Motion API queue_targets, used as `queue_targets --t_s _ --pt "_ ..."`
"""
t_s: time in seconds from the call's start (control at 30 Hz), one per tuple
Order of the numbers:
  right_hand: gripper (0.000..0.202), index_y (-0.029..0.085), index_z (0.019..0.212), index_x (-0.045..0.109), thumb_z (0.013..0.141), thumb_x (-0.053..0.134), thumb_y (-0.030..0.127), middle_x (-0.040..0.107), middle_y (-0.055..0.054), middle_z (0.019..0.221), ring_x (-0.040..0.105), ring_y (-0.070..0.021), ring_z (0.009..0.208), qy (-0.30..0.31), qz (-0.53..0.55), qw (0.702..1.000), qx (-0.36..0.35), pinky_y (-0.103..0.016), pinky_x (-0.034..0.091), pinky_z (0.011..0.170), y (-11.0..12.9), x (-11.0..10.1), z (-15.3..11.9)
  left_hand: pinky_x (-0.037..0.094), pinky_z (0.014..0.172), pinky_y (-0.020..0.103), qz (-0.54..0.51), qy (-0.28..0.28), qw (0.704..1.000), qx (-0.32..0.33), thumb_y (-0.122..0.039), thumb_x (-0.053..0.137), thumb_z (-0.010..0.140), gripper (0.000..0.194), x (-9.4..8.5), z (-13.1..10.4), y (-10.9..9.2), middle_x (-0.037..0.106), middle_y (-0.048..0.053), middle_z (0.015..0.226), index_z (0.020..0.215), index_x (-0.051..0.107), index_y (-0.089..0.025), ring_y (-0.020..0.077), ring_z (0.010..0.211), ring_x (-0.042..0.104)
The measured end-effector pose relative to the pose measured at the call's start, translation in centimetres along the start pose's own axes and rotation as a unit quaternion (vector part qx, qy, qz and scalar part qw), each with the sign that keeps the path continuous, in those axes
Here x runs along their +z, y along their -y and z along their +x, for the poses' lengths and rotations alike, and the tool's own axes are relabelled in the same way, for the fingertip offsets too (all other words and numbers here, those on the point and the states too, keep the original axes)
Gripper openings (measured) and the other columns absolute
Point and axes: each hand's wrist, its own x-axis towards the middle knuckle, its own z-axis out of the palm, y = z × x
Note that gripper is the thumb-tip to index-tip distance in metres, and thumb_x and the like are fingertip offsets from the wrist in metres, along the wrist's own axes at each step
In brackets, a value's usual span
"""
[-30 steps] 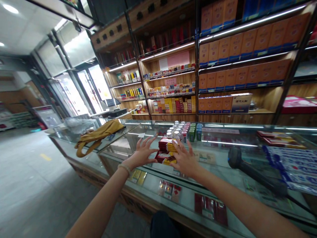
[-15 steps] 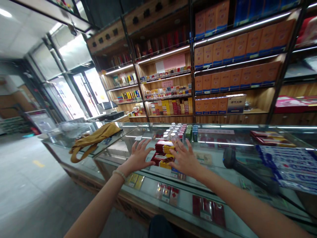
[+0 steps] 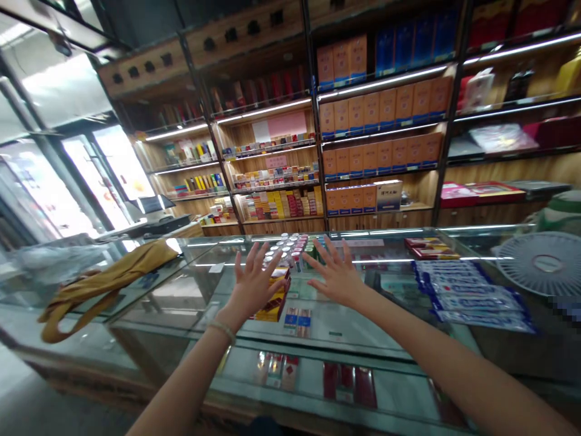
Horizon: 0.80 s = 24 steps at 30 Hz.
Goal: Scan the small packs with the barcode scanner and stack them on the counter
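My left hand [image 3: 255,284] is open, fingers spread, over a small stack of yellow and dark red packets [image 3: 275,306] on the glass counter. It hides part of the stack; whether it touches cannot be made out. My right hand [image 3: 336,275] hovers to the right, open with its fingers apart and holding nothing. Just beyond both hands stand rows of small white-topped containers [image 3: 285,243] beside green ones [image 3: 310,248], partly covered by my fingers. A dark handheld scanner [image 3: 374,281] lies beyond my right forearm, mostly hidden.
Blue and white flat packs [image 3: 469,293] lie fanned on the right of the glass counter [image 3: 218,287], with red packets [image 3: 429,248] behind them. A round fan [image 3: 538,263] stands far right. A mustard cloth bag [image 3: 113,275] rests on the left. Stocked shelves [image 3: 381,127] line the back.
The view has turned rightward, bringing the fan into sight. My right hand has come away from the packet stack, which my left hand now partly covers. Both hands remain open.
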Motion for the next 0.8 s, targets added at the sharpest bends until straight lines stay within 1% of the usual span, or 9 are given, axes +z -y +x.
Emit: queue_targets --t_s 0.1,0.2,0.4,0.5,0.63,0.8 --pt "0.064 0.036 0.155 0.037 0.099 0.039 0.065 0.02 -0.009 0.17 0.008 -0.0329 0.158 0.001 -0.018 0.999 0.026 -0.064 -0.001 0.123 -2.2 -1.5 -0.6 0.001 0.124 0.061 -0.023 -0.02 1.0 0.0 -0.051 0.053 0.096 0.062 0.6 1.6 -2.1 0.032 0.01 0.165 0.155 0.04 -0.038 0.0342 0.154 0.024" --pt "0.063 0.036 0.155 0.038 0.099 0.038 0.065 0.019 -0.009 0.17 0.008 -0.0328 0.158 0.004 -0.038 0.998 0.052 -0.065 0.0 0.122 -4.9 -3.0 -1.6 0.002 0.123 0.063 -0.041 -0.036 0.999 -0.006 -0.05 0.052 0.096 0.061 1.2 3.4 -4.3 0.031 0.011 0.166 0.155 0.04 -0.037 0.0361 0.153 0.025" --pt "0.061 0.035 0.153 0.042 0.098 0.043 0.063 0.024 -0.01 0.169 0.012 -0.0326 0.157 -0.005 -0.086 0.989 0.12 -0.064 0.004 0.122 -10.4 -5.5 -4.4 0.004 0.122 0.064 -0.071 -0.06 0.996 0.0 -0.051 0.051 0.096 0.06 3.2 7.3 -9.4 0.035 0.013 0.164 0.153 0.043 -0.035 0.0372 0.152 0.026" --pt "0.061 0.035 0.152 0.045 0.097 0.046 0.062 0.025 -0.01 0.168 0.014 -0.0335 0.156 -0.007 -0.101 0.984 0.144 -0.065 0.004 0.122 -12.8 -6.3 -5.7 0.006 0.122 0.065 -0.093 -0.068 0.993 0.005 -0.051 0.052 0.096 0.059 4.3 9.4 -12.1 0.035 0.013 0.163 0.152 0.046 -0.034 0.0383 0.151 0.027" --pt "0.059 0.036 0.152 0.044 0.098 0.046 0.06 0.028 -0.01 0.167 0.017 -0.0335 0.155 -0.011 -0.123 0.978 0.168 -0.067 0.004 0.121 -16.0 -7.0 -6.5 0.012 0.121 0.066 -0.118 -0.089 0.989 0.0 -0.052 0.051 0.096 0.057 5.5 12.5 -15.9 0.036 0.015 0.162 0.15 0.049 -0.032 0.0386 0.151 0.027" --pt "0.058 0.034 0.151 0.046 0.098 0.049 0.056 0.03 -0.012 0.166 0.018 -0.0351 0.154 -0.032 -0.166 0.963 0.21 -0.069 0.005 0.12 -21.3 -7.9 -7.4 0.016 0.119 0.069 -0.144 -0.089 0.985 -0.01 -0.053 0.048 0.098 0.057 6.4 16.5 -20.7 0.036 0.018 0.161 0.148 0.052 -0.027 0.0398 0.15 0.029"
